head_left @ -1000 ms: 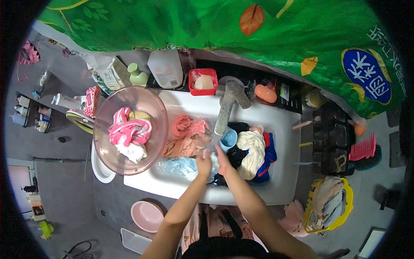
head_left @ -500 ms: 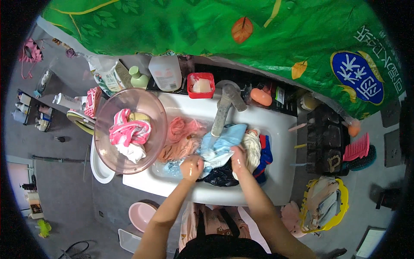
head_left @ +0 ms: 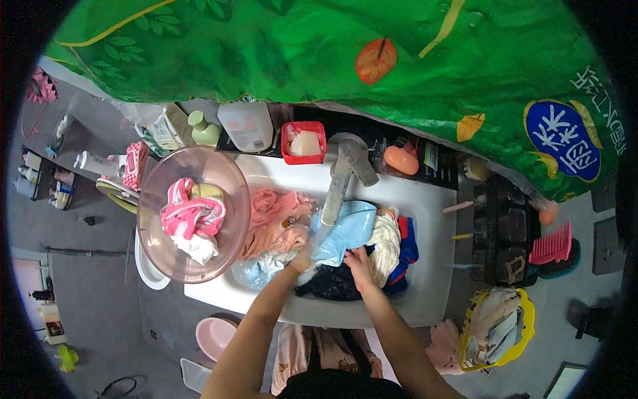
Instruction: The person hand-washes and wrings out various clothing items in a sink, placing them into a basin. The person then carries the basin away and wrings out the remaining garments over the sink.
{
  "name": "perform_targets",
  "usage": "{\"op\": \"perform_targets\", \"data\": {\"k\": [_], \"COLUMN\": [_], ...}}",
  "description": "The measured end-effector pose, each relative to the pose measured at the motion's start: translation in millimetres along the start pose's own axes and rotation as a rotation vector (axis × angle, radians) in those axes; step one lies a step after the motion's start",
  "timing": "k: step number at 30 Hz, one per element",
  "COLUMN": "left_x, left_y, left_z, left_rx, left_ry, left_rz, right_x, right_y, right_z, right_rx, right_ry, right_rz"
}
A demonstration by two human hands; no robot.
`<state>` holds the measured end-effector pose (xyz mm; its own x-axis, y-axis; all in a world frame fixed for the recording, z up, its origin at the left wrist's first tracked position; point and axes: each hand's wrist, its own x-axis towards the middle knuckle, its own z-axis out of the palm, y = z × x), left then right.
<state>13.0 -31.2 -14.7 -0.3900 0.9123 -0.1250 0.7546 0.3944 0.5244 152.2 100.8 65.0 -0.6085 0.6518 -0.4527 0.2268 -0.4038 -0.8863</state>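
Grey room, white sink [head_left: 216, 292], and from the left: a clear pinkish basin [head_left: 236, 213] cradles pink-and-white cloths [head_left: 193, 216]. Peach clothes [head_left: 272, 239] lie in the sink. 2 hands in there: the left hand [head_left: 302, 261] is down by the wet laundry, grip impossible to tell. And there's the pale-blue cloth [head_left: 349, 229], beneath the faucet [head_left: 337, 189]! The right hand [head_left: 359, 268] touches its lower edge; whether that grip is closed, I can't tell. Beyond, cream fabric [head_left: 385, 243], then a yellow basket [head_left: 528, 329].
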Motion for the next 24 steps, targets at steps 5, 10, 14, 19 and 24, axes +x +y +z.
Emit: {"op": "perform_targets", "data": {"k": [5,10,14,19,24], "left_x": [-17,-21,-32,-35,-62], "left_y": [-31,39,24,36,123], "left_z": [-1,-70,-86,-104,-188], "left_rx": [0.306,-0.164,-0.015,-0.858,-1.362], "left_ry": [-0.460,0.238,-0.049,0.248,0.250], "left_rz": [0.036,-0.438,-0.608,-0.667,-0.468], "right_x": [-28,-37,-43,-45,-46], "right_y": [-17,-27,-29,-30,-36], "right_z": [14,-15,-3,12,48], "right_rx": [-0.020,-0.036,0.051,0.034,0.530], "right_ry": [0.003,0.043,0.041,-0.139,-0.577], "right_rz": [0.210,0.237,0.165,0.535,0.950]}}
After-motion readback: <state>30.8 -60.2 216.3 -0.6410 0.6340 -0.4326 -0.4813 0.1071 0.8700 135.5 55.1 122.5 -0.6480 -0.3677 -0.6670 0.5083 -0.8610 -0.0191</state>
